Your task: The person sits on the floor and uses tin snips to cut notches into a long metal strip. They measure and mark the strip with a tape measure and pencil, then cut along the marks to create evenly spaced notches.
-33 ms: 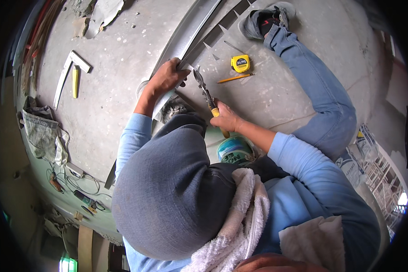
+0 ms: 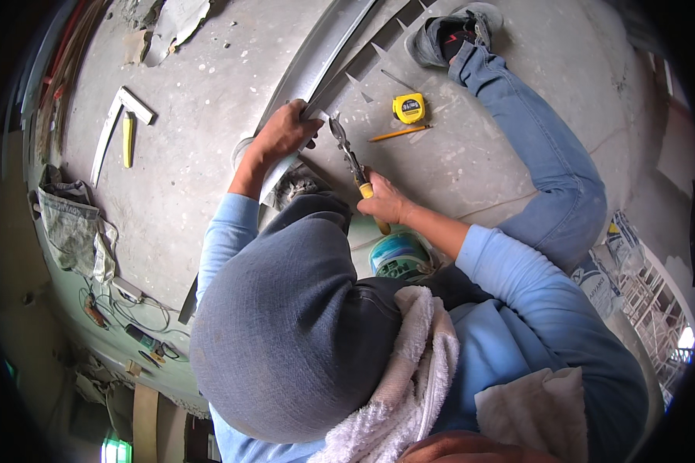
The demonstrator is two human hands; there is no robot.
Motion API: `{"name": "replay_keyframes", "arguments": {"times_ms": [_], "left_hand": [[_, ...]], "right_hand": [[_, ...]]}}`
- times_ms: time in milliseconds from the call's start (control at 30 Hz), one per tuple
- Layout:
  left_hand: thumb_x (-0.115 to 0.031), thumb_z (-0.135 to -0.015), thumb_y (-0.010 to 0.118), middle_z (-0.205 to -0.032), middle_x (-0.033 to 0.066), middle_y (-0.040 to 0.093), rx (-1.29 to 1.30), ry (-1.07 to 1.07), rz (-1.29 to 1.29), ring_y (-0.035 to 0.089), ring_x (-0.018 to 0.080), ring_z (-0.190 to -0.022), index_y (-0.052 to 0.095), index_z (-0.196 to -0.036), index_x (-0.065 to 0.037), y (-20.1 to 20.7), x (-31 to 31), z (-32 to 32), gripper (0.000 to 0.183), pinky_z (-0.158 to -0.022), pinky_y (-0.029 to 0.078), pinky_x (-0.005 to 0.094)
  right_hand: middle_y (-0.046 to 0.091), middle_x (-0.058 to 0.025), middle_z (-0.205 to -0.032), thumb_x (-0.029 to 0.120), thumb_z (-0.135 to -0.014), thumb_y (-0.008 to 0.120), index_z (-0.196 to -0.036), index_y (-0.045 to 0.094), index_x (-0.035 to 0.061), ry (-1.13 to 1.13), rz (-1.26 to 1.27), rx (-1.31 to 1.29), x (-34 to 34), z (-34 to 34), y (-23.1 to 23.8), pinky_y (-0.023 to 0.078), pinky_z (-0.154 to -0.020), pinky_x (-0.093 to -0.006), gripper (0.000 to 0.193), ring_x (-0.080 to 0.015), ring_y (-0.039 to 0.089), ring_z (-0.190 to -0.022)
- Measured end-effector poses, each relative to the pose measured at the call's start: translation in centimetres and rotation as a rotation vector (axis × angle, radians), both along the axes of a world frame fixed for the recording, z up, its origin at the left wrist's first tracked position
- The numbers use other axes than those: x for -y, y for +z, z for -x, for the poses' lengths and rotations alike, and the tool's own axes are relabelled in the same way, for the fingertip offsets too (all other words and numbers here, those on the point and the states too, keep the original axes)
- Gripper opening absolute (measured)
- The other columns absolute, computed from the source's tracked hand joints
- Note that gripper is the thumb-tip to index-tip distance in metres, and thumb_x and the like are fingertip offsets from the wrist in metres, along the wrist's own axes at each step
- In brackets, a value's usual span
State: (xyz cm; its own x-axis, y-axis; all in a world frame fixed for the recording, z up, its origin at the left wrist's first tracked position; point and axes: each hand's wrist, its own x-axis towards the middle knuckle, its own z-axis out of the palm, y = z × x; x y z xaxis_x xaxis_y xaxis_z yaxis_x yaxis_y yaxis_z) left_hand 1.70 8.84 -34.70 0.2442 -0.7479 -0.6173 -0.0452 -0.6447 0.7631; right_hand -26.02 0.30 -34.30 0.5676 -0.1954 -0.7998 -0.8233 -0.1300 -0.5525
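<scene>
My right hand [image 2: 384,199] is closed round the yellow handles of a pair of tin snips [image 2: 346,147]. Their dark jaws point up and away, next to a metal edge beside my left hand. My left hand [image 2: 284,133] grips a long grey metal channel [image 2: 310,65], which runs from beside my bent knee toward the far edge of the view. Its fingertips are partly hidden behind the metal. Along the channel's right side the flange [image 2: 378,45] has several cuts, with pointed tabs standing out. A small cut-off metal triangle [image 2: 367,97] seems to lie beside it.
Right of the channel lie a yellow tape measure [image 2: 409,108] and a pencil [image 2: 400,133]. On the left are a metal square [image 2: 110,131], a yellow cutter knife [image 2: 128,140], a crumpled sack [image 2: 73,220] and a corded power tool [image 2: 145,339]. A green-blue bucket [image 2: 400,258] stands under me.
</scene>
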Motion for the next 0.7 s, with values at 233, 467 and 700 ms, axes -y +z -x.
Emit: {"name": "replay_keyframes", "arguments": {"times_ms": [233,467,700], "left_hand": [[-0.023,-0.092,0.073,-0.087,0.0209,0.073,0.101,-0.005,0.007,0.073,0.0289,-0.081,0.066,-0.105,0.007,-0.1,0.2,1.4,0.034,-0.075,0.054,0.0418],[-0.021,-0.092,0.072,-0.084,0.0198,0.073,0.065,0.044,-0.001,0.074,0.0279,-0.076,0.066,-0.104,0.007,0.3,0.3,2.1,0.03,-0.069,0.056,0.0409],[-0.02,-0.092,0.072,-0.081,0.0193,0.073,0.176,0.016,0.038,0.074,0.0276,-0.072,0.065,-0.098,0.006,0.6,0.4,2.7,0.027,-0.067,0.055,0.0411]], "right_hand": [[0.06,-0.0307,-0.121,0.027,-0.072,0.068,-0.13,0.049,-0.002,0.014,-0.004,-0.017,0.2,0.0,0.0,0.047,-0.103,-0.0466,0.068,-0.0473,0.057,-0.117],[0.055,-0.0333,-0.133,0.028,-0.073,0.068,-0.138,0.045,-0.0047,-0.002,0.012,0.069,0.0,-0.6,0.1,0.044,-0.11,-0.0452,0.076,-0.0482,0.053,-0.127],[0.055,-0.0329,-0.132,0.026,-0.072,0.068,-0.141,0.043,-0.0048,0.036,-0.012,-0.022,0.4,-1.9,1.2,0.043,-0.111,-0.0449,0.079,-0.048,0.052,-0.127]]}}
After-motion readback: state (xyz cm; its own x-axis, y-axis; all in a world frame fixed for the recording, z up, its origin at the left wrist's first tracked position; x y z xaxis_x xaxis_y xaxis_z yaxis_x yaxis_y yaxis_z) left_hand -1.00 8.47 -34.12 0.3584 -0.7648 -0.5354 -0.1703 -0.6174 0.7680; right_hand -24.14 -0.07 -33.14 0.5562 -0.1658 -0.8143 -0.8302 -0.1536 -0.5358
